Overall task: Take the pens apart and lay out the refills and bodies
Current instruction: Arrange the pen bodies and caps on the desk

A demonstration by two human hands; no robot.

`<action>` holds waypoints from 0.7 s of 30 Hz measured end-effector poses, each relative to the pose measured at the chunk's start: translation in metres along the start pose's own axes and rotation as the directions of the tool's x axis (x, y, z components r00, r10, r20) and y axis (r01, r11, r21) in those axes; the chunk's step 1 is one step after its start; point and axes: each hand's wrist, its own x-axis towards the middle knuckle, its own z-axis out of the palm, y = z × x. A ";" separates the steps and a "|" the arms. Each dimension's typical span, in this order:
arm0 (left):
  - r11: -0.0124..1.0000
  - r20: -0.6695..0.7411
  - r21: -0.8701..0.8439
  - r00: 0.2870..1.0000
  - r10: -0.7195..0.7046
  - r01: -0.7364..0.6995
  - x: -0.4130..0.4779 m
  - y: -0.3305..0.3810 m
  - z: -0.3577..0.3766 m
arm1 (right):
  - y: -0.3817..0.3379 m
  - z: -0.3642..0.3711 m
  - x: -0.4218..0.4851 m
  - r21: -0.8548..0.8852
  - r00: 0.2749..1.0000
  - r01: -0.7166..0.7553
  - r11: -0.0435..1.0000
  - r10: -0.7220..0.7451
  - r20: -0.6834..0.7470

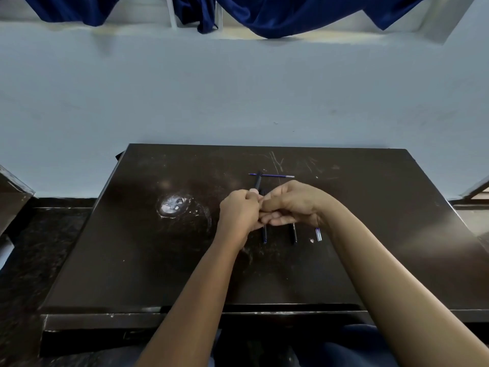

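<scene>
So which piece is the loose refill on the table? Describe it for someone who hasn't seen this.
On the dark table, look past the left hand and right hand to the far side. The refill lies there crosswise. It is a thin blue rod with a pale tip, whereas the black pens nearer the person point lengthwise.

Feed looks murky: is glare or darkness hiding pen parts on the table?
Head view: dim, so the dark pen body barely separates from the dark table; the bright patch left of the left hand, glare or wear, sits away from the parts; blue refill reads clearly; wide-angle lens splays the table sides.
</scene>
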 end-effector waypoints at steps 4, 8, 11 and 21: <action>0.937 0.021 0.315 0.988 0.151 -0.150 0.000 -0.006 0.001 | 0.004 -0.008 0.010 0.119 0.960 0.101 0.988 -0.065 -0.271; 0.813 0.097 0.522 0.965 0.244 -0.258 -0.006 -0.004 0.001 | 0.008 -0.006 0.013 0.141 0.944 0.134 0.981 -0.083 -0.319; 0.738 0.078 0.615 0.953 0.294 -0.279 -0.007 -0.002 -0.001 | 0.008 -0.005 0.015 0.150 0.948 0.139 0.979 -0.088 -0.305; 0.771 0.103 0.560 0.948 0.300 -0.305 -0.008 -0.002 0.002 | 0.004 -0.019 0.018 0.133 0.919 0.232 0.964 -0.172 -0.356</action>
